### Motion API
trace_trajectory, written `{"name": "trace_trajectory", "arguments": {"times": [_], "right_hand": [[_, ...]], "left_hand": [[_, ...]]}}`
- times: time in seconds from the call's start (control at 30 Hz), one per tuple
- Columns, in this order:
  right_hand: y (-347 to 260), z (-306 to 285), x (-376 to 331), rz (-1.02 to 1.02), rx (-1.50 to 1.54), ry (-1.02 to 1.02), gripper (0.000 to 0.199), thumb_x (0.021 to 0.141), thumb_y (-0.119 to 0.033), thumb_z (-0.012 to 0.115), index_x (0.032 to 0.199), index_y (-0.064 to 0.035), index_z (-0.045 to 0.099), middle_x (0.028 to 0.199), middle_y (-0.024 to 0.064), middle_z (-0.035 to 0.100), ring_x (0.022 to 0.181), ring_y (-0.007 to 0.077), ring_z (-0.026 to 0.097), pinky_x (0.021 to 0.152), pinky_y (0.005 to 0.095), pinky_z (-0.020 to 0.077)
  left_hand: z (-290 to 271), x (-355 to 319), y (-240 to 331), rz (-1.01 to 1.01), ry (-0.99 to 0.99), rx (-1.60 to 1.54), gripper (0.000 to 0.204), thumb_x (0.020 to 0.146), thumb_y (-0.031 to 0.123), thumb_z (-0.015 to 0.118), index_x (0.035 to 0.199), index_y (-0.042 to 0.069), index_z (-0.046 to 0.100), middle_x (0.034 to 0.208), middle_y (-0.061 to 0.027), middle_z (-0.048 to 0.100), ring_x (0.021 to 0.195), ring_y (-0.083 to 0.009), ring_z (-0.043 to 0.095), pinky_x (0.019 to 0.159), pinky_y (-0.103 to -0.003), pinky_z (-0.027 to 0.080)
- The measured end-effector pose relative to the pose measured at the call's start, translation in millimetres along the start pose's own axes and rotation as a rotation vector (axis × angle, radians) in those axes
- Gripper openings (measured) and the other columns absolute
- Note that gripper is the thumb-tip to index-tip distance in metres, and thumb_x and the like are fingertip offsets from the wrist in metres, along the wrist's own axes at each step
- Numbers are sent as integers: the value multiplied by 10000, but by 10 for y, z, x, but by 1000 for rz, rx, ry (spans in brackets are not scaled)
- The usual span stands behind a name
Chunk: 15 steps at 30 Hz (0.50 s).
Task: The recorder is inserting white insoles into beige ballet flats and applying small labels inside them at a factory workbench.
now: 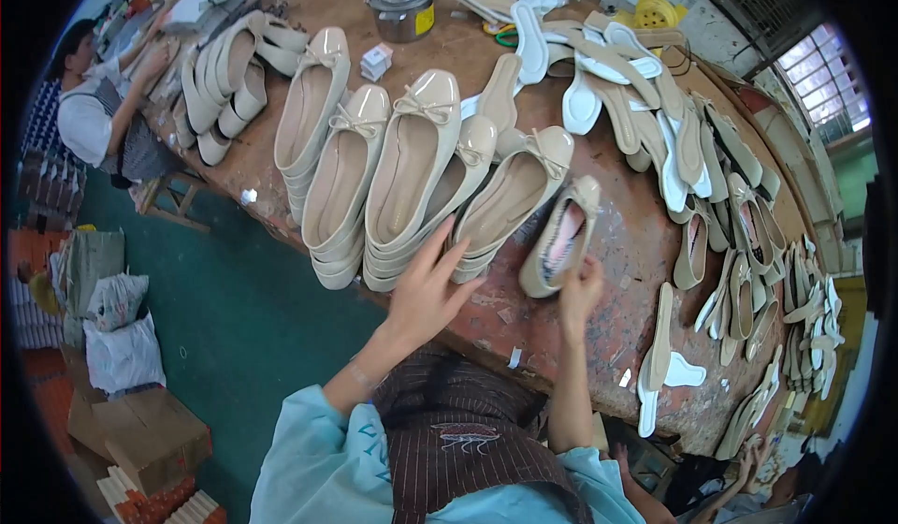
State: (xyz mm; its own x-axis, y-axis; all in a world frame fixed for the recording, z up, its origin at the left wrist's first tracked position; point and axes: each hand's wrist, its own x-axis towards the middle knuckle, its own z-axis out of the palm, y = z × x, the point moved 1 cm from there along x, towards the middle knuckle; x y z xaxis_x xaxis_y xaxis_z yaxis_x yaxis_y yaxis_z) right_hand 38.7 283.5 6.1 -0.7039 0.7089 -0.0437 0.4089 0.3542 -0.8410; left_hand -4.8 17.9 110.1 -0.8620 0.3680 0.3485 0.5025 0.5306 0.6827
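My right hand [582,292] pinches a beige ballet flat [564,240] by its heel. This shoe's inside is unlined along the bottom, showing pink and dark patches, and it tilts just above the worktable or touches it; I cannot tell which. My left hand [427,290] has its fingers spread at the heel end of the stacked flats, beside a bow-toed beige flat [506,196]. Left of that, nested stacks of the same flats stand in a row, among them one flat [412,164] with a shiny toe cap and another flat [344,178].
Insoles [645,94] in beige and white lie heaped across the back right of the worktable [599,337]. More flats [744,234] sit at the right. A metal pot [400,7] stands at the back. A co-worker [98,103] works at the far left; cartons [154,440] rest on the floor.
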Motion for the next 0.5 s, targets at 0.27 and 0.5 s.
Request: {"name": "trace_trajectory", "arguments": {"times": [0.27,0.5], "right_hand": [[211,-667,-486,-32,-253,323,538,1010,-181,490,1461,42,298,1480,239,357,1374,320,367,1141,407,282],[347,-651,-761,17,-563,175,575,949,-101,514,1468,31,304,1557,265,236,1457,412,209,1186,496,150]], "left_hand": [[449,-2693,-2069,-1475,104,-148,528,981,318,574,1349,-47,475,1393,-189,499,1243,-290,500,1072,-394,357],[1048,-2135,-2751,-1393,-345,-203,523,982,319,569,1341,-51,480,1376,-194,509,1238,-291,507,1065,-398,367]]}}
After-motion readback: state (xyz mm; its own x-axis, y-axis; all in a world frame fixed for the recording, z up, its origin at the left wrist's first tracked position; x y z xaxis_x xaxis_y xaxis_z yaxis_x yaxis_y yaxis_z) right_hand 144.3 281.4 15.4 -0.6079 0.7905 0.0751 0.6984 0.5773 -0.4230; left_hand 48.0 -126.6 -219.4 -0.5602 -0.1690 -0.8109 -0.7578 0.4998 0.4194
